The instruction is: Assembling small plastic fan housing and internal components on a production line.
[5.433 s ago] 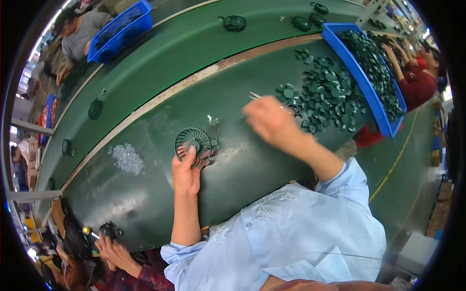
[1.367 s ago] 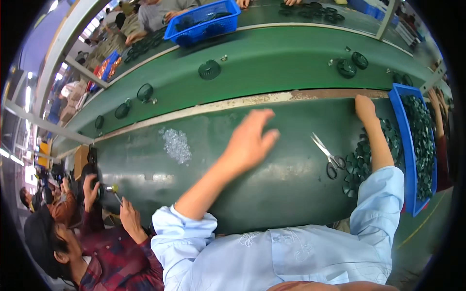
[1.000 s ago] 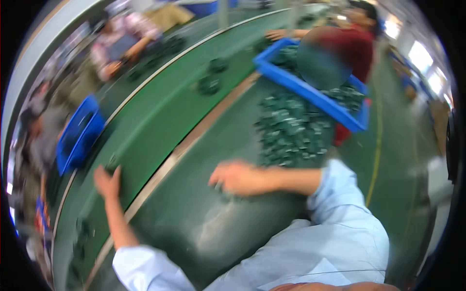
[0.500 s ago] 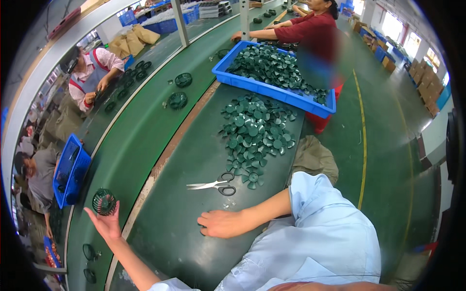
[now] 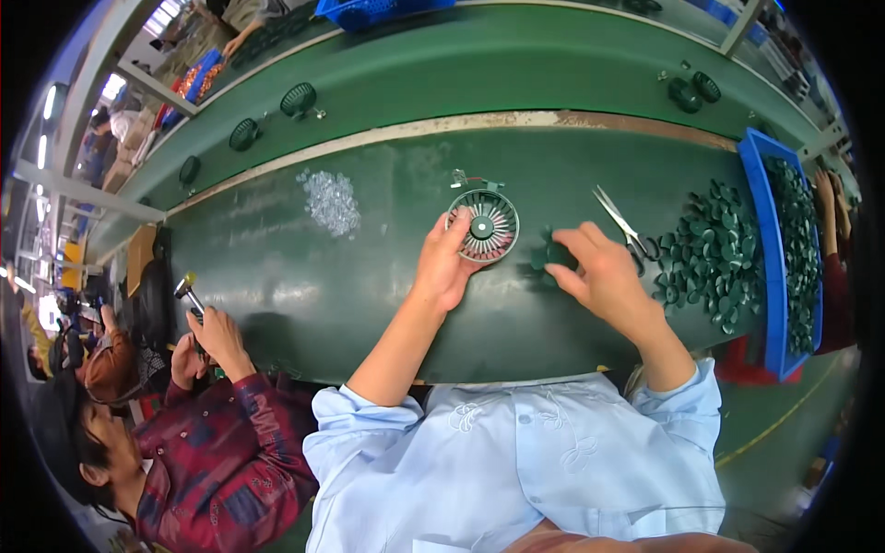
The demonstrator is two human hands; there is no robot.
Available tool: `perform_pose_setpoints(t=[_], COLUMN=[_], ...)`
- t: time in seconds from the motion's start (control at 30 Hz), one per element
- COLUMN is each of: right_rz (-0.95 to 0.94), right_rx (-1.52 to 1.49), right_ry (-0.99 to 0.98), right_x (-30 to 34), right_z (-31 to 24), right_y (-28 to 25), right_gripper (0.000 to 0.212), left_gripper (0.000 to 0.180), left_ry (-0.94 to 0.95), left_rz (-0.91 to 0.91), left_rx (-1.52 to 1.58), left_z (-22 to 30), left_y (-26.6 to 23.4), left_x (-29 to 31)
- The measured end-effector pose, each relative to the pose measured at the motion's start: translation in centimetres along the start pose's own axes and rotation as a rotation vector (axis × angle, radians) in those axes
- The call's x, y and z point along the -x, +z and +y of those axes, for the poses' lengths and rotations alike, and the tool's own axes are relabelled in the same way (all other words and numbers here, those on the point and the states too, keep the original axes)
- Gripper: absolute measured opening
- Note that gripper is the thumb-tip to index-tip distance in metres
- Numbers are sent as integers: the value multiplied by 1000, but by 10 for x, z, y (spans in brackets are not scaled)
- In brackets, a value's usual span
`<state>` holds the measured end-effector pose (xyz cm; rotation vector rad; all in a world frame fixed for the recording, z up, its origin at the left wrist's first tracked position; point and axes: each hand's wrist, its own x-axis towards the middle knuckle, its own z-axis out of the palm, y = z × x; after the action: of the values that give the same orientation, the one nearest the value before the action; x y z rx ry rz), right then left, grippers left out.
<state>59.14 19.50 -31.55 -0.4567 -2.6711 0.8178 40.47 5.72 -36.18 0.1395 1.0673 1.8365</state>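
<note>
My left hand [image 5: 442,267] is closed round the rim of a round, dark green slotted fan housing [image 5: 498,221], the thumb lying over its face. A small metal part [image 5: 459,177] and thin wires stick out at the housing's far edge. To its right, my right hand [image 5: 604,276] pinches a dark green fan blade [image 5: 544,251], blurred by motion, between thumb and fingers. Housing and blade are apart, both above the green bench [image 5: 387,313]. Open scissors with black handles [image 5: 619,217] lie beyond the right hand. A heap of green fan blades [image 5: 714,249] is farther right.
A blue tray [image 5: 770,295] full of fan blades stands at the right end. Small clear pieces [image 5: 330,203] lie in a pile on the left. Beyond the bench, a green conveyor [image 5: 516,74] carries several housings. At left, a co-worker [image 5: 217,461] holds a hammer [image 5: 187,288].
The view has swung left. My left hand has brought the housing from above the conveyor to over the bench. My right hand has risen from the bench with the fan blade.
</note>
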Motion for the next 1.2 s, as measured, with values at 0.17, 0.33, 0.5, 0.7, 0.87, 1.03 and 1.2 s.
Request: perform_pose_setpoints(t=[0.17, 0.33, 0.5, 0.7, 0.87, 1.03, 1.2], right_rz=[64, -15, 77, 142, -176, -110, -267], right_rx=[114, 196, 149, -98, -616, -447, -684], right_ry=[-161, -182, -205, -83, 262, 110, 454], right_x=[-29, -54, -63, -67, -64, -61, -71], right_z=[-29, -33, -33, -18, 10, 26, 44], right_y=[20, 44, 59, 45, 62, 74, 41], right_gripper=[36, 36, 42, 42, 39, 38, 37], left_gripper=[41, 33, 28, 34, 35, 36, 49], left_ry=[-47, 79, 183, 308, 409, 426, 384], left_rz=[-42, -63, 3, 4, 13, 95, -12], left_rx=[-36, -130, -81, -174, -518, -736, -482], left_z=[-9, -16, -16, -6, -18, -21, -34], left_y=[-7, -15, -12, -13, -18, -19, -10], left_x=[-4, -3, -4, 1, -5, -4, -10])
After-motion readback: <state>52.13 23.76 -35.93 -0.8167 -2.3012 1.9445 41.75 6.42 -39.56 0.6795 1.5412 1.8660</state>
